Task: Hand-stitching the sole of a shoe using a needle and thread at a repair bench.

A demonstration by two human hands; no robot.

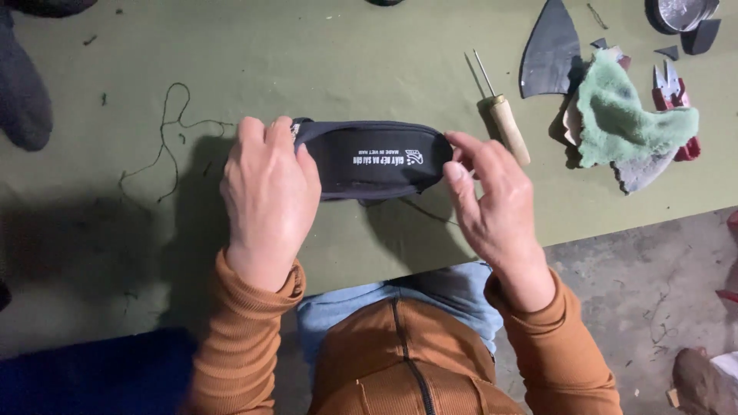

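Green table, left hand hiding insole end

person, head-camera view: wore a rust-orange ribbed knit top with a dark zip running down the front centre; long sleeves ended in snug ribbed cuffs at both wrists. light blue fabric showed beneath the top at the lap. left hand and right hand were bare, without gloves or rings visible.

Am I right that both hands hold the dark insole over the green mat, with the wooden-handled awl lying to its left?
Not quite: in the head view the wooden-handled awl lies right of the dark insole, not left. Both the left hand and right hand do hold it over the green mat.
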